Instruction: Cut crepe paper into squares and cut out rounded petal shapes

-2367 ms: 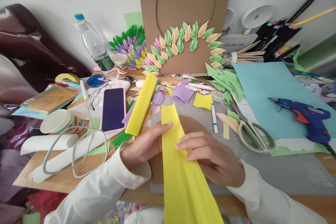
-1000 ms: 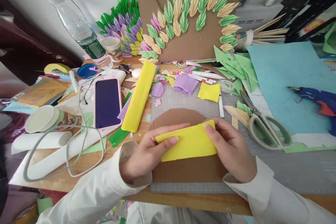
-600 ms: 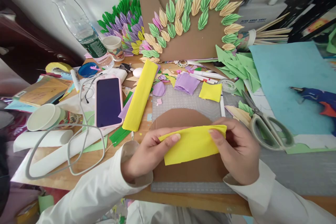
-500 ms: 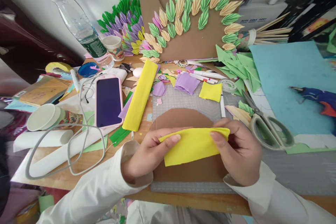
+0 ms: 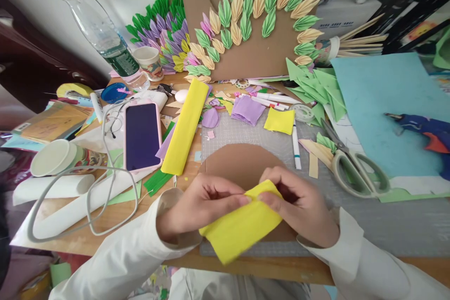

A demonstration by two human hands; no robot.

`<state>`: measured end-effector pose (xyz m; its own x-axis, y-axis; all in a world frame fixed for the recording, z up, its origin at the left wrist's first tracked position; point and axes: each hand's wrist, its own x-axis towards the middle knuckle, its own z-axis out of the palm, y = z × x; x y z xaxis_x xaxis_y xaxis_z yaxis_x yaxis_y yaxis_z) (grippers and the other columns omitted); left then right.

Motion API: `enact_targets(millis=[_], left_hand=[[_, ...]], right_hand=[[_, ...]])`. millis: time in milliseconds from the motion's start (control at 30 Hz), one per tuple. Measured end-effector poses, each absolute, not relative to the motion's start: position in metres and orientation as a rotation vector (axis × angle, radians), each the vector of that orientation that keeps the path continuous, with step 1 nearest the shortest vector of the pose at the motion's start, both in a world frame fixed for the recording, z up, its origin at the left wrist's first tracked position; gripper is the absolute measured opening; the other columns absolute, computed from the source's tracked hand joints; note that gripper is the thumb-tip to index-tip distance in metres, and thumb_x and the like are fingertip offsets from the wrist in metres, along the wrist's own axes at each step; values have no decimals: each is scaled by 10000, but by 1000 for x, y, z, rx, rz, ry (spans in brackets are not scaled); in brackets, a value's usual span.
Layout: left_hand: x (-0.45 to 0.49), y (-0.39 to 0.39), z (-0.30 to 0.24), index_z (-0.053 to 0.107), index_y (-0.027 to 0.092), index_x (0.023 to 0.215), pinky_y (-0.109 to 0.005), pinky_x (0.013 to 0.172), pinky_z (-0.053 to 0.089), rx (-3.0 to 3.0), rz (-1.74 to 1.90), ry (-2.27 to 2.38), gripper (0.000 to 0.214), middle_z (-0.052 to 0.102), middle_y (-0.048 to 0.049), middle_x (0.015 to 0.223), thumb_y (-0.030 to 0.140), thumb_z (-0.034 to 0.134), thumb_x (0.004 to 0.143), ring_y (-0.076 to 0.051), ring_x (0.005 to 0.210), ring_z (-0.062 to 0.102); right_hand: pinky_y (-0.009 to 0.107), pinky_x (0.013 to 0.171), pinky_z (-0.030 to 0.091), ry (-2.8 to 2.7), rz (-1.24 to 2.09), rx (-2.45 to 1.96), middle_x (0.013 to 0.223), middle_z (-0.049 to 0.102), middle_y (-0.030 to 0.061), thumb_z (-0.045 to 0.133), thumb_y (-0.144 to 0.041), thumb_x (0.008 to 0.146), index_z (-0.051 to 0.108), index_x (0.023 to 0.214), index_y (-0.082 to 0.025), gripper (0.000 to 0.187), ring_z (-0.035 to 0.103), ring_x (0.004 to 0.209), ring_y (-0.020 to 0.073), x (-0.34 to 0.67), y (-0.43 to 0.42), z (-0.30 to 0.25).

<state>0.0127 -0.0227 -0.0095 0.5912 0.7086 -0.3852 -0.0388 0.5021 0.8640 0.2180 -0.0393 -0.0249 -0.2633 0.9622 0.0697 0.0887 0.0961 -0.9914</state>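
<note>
Fingers [image 5: 228,204] of my left hand [image 5: 200,204] and right hand [image 5: 304,206] pinch the upper edge of a yellow paper strip [image 5: 242,232], which slants down to my left over a round-topped cardboard piece [image 5: 242,161]. Scissors [image 5: 347,152] lie to the right on the grey mat [image 5: 242,132]; past them sit a yellow square [image 5: 279,121] and purple sheets [image 5: 248,110]. Behind those, a brown board [image 5: 260,58] stands bearing pleated leaves [image 5: 246,26].

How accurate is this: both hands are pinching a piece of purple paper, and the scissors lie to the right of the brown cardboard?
The colour is wrong: the head view shows that the paper pinched by the left hand and right hand is yellow. The scissors do lie to the right of the brown cardboard.
</note>
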Motion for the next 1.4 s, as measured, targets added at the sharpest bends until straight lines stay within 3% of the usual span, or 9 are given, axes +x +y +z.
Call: enact_targets(millis=[100, 333, 633, 833, 967, 1167, 1267, 1333, 1400], left_hand=[[14, -23, -11, 757, 145, 718, -155, 455, 358, 991, 605, 929, 198, 636, 2, 585, 288, 692, 838, -60, 498, 495], [18, -18, -14, 720, 122, 698, -211, 510, 401, 1162, 582, 908, 233, 641, -30, 619, 326, 684, 806, -103, 544, 511], [20, -22, -10, 654, 129, 615, -172, 447, 349, 1554, 834, 1004, 282, 584, 14, 530, 202, 587, 879, -70, 486, 445], [15, -19, -11, 666, 152, 639, -151, 445, 364, 1539, 981, 1239, 253, 590, 29, 531, 240, 614, 870, -67, 487, 475], [17, -21, -12, 675, 154, 642, -143, 446, 389, 1503, 1054, 1352, 249, 615, 28, 538, 255, 624, 865, -68, 485, 502], [25, -31, -13, 729, 169, 706, -124, 517, 463, 1540, 1144, 1311, 155, 711, 20, 615, 177, 648, 839, -75, 540, 599], [24, -31, -18, 722, 185, 693, -120, 523, 462, 1462, 1190, 1276, 173, 701, 31, 611, 195, 650, 849, -68, 539, 585], [23, -30, -23, 717, 191, 683, -120, 516, 454, 1377, 1186, 1254, 192, 683, 34, 597, 235, 656, 859, -64, 532, 565], [23, -28, -26, 714, 195, 688, -123, 525, 450, 1271, 1167, 1205, 212, 665, 36, 597, 290, 658, 868, -62, 539, 548]], right_hand=[[211, 400, 367, -1438, 1308, -1148, 656, 508, -32, 573, -372, 913, 565, 805, -225, 183, 457, 501, 103, 219, -39, -24], [226, 429, 326, -1523, 1455, -1187, 578, 453, -54, 584, -342, 897, 541, 692, -217, 244, 402, 482, 98, 217, -42, -23], [235, 462, 310, -1502, 1562, -1300, 582, 437, -56, 594, -410, 874, 492, 668, -211, 304, 381, 501, 94, 216, -38, -18], [225, 416, 255, -1324, 1616, -1302, 534, 413, -74, 590, -485, 882, 452, 657, -215, 378, 326, 432, 67, 225, -32, -16], [225, 469, 368, -1160, 1761, -1168, 698, 502, -43, 583, -589, 854, 490, 856, -217, 383, 427, 521, 84, 217, -36, -24], [209, 494, 395, -1126, 1721, -1154, 776, 511, -25, 585, -455, 909, 486, 898, -230, 246, 489, 622, 97, 199, -47, -31], [226, 586, 478, -1053, 1748, -1118, 943, 567, 14, 667, -449, 847, 475, 1043, -250, 339, 565, 785, 134, 196, -49, -31], [251, 651, 497, -1090, 1771, -1096, 911, 579, 14, 639, -434, 870, 504, 1000, -238, 271, 577, 809, 144, 196, -49, -29], [239, 583, 453, -1165, 1685, -1114, 759, 538, -21, 582, -403, 912, 513, 873, -227, 194, 536, 674, 121, 197, -50, -26]])
